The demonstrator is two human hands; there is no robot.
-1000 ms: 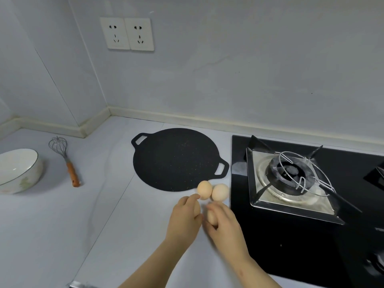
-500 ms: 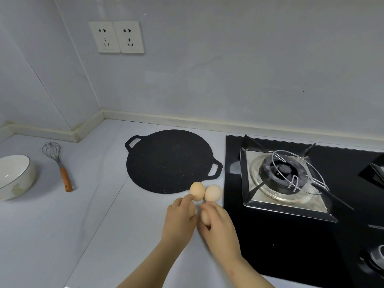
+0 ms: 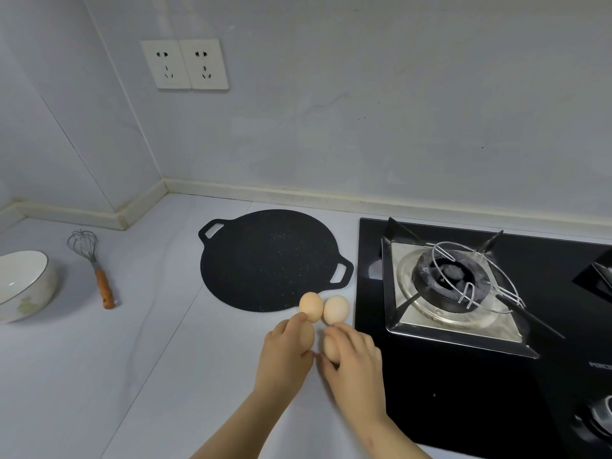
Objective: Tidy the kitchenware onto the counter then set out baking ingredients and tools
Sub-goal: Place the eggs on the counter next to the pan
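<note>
Four eggs in play. Front eggs (image 3: 311, 310) are sitting on the counter (image 3: 132, 359), touching each other, at the near edge of the pan (image 3: 271, 260) and just beside the hob (image 3: 463, 376). Left hand (image 3: 284, 356) is curling round a third egg (image 3: 307, 336), one fingertip touching the left front egg. Right hand (image 3: 356, 362) is gripping a fourth egg (image 3: 331, 351) low over the counter. Versus a second ago almost nothing is moving: both hands are keeping the same grips in the same spot, the front eggs aren't shifting, only the view is drifting. Reading that as the second pair being settled, not yet let go. Counter is looking pale and smooth, so loose eggs are probably a roll risk. Whisk (image 3: 96, 266) and bowl (image 3: 36, 293) are lying well left. Burner (image 3: 443, 276) is sitting on the hob, and the grey wall (image 3: 397, 111) behind is carrying two sockets (image 3: 184, 64).
</note>
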